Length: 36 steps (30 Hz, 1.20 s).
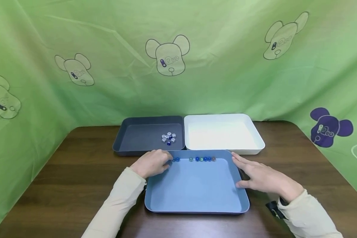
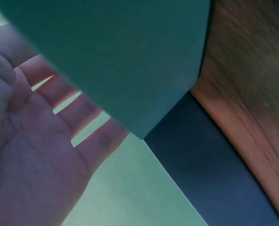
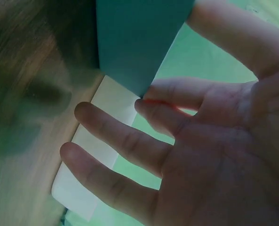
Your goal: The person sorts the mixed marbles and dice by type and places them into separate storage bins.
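Observation:
A blue tray [image 1: 193, 191] lies on the table, with several small glass marbles [image 1: 205, 159], mostly blue, lined up along its far wall. My left hand [image 1: 153, 162] is at its far left corner, fingers reaching over the rim beside the leftmost marbles. In the left wrist view the tray's wall [image 2: 125, 56] hides those fingertips. At the right side, my right hand [image 1: 263, 177] has its fingers spread, with thumb and foremost fingers at the rim. Two other fingers [image 3: 125, 141] stretch out beside the tray's outer wall in the right wrist view.
Behind the blue tray stand a dark grey tray [image 1: 139, 137] and a white tray [image 1: 221, 132], side by side. Several white and blue dice [image 1: 169, 137] lie clustered in the grey one. A green printed cloth [image 1: 116, 89] hangs behind the brown wooden table [image 1: 71, 185].

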Each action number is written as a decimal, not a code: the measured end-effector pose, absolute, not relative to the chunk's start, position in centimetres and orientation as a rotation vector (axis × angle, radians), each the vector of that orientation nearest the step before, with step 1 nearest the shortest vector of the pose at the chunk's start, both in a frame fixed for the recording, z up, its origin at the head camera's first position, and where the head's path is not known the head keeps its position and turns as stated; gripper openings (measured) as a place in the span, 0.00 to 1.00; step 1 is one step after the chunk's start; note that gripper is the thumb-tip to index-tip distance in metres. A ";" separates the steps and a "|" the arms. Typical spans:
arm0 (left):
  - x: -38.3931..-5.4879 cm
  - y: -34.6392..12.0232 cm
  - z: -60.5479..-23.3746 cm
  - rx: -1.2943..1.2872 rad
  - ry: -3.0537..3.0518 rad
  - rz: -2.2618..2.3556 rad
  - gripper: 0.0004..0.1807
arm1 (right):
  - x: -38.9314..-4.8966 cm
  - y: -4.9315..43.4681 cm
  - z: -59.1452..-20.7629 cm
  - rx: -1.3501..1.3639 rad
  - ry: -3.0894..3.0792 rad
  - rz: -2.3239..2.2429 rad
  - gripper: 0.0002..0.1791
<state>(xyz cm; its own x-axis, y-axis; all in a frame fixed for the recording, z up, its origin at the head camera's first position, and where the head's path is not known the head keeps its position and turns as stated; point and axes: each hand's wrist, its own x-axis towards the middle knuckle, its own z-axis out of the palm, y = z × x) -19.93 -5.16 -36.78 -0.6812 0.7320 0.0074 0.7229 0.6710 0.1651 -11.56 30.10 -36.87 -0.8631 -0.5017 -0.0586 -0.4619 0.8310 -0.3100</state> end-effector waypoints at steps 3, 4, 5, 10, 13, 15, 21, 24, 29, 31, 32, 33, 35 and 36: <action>-20.0 -5.0 -36.8 1.246 2.815 0.250 0.12 | -11.6 30.0 -36.7 -0.751 2.875 -0.424 0.46; -20.0 -5.0 -36.9 1.254 2.814 0.254 0.11 | -11.6 30.0 -36.7 -0.749 2.874 -0.424 0.46; -20.0 -4.9 -36.9 1.262 2.810 0.257 0.11 | -11.6 30.0 -36.7 -0.748 2.872 -0.426 0.46; -20.2 -4.7 -36.8 1.281 2.777 0.276 0.10 | -11.6 30.0 -36.8 -0.721 2.860 -0.431 0.47; -20.5 -4.6 -36.7 1.283 2.761 0.271 0.10 | -11.6 30.1 -36.8 -0.715 2.857 -0.436 0.47; -20.7 -4.6 -36.6 1.276 2.754 0.261 0.09 | -11.7 30.1 -36.8 -0.718 2.858 -0.439 0.47; -21.0 -4.4 -36.4 1.235 2.735 0.268 0.09 | -11.7 30.1 -36.8 -0.724 2.859 -0.443 0.47; -21.1 -4.2 -36.4 1.238 2.736 0.266 0.10 | -11.6 30.2 -36.8 -0.717 2.854 -0.449 0.47; -21.2 -4.0 -36.5 1.254 2.742 0.227 0.12 | -11.6 30.2 -36.7 -0.713 2.849 -0.454 0.48; -21.2 -3.9 -36.5 1.260 2.738 0.213 0.12 | -11.6 30.2 -36.7 -0.710 2.847 -0.455 0.48; -21.2 -3.9 -36.5 1.263 2.734 0.204 0.13 | -11.6 30.2 -36.7 -0.709 2.847 -0.455 0.48; -21.2 -3.8 -36.5 1.274 2.728 0.197 0.13 | -11.6 30.1 -36.7 -0.710 2.846 -0.457 0.48; -21.2 -3.7 -36.4 1.285 2.717 0.190 0.13 | -11.6 30.1 -36.7 -0.710 2.846 -0.461 0.48; -21.1 -3.7 -36.4 1.282 2.709 0.187 0.12 | -11.6 30.1 -36.7 -0.710 2.846 -0.461 0.48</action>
